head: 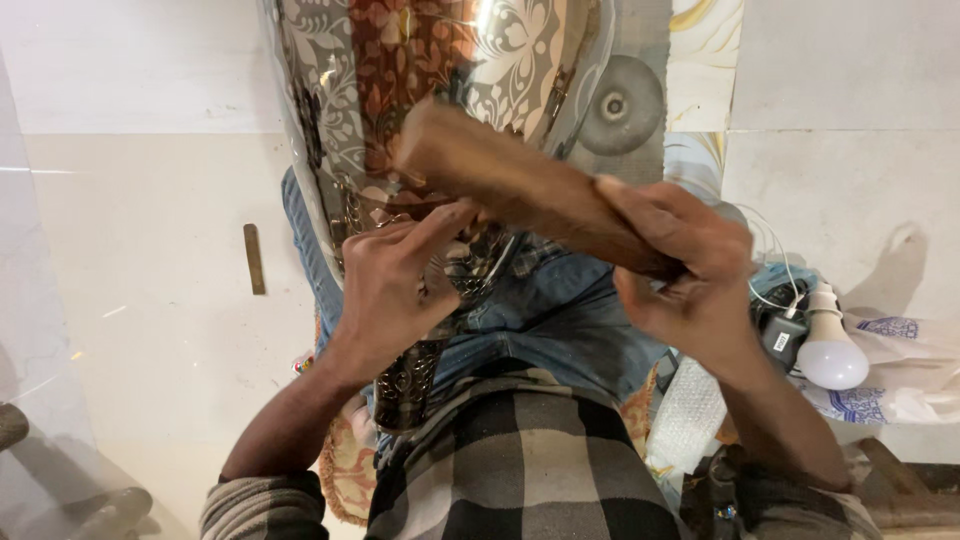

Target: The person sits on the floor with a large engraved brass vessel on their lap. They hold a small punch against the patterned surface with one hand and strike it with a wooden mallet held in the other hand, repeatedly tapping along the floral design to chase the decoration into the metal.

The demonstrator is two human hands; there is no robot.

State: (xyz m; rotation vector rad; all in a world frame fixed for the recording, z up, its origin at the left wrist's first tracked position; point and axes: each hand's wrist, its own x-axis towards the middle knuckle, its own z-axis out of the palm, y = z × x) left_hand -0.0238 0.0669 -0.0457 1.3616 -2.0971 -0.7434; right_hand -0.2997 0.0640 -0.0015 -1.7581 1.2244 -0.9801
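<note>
A large engraved metal vessel (pixel 440 60) with floral copper and silver patterns lies across my lap, its narrow base (pixel 410 385) pointing toward me. My right hand (pixel 690 270) is shut on a thick brown wooden mallet (pixel 520 180), whose blurred head is over the vessel's neck. My left hand (pixel 390 285) rests on the vessel's neck, with the fingers pinched at a spot on the engraved metal; whether they hold a small tool is hidden.
A white light bulb (pixel 830 350) with white cables and a black adapter (pixel 780 330) lies on printed cloth at my right. A flat brass strip (pixel 255 258) lies on the pale floor at left. A round metal disc (pixel 620 105) sits beyond the vessel. Bubble wrap (pixel 688 420) is by my right hip.
</note>
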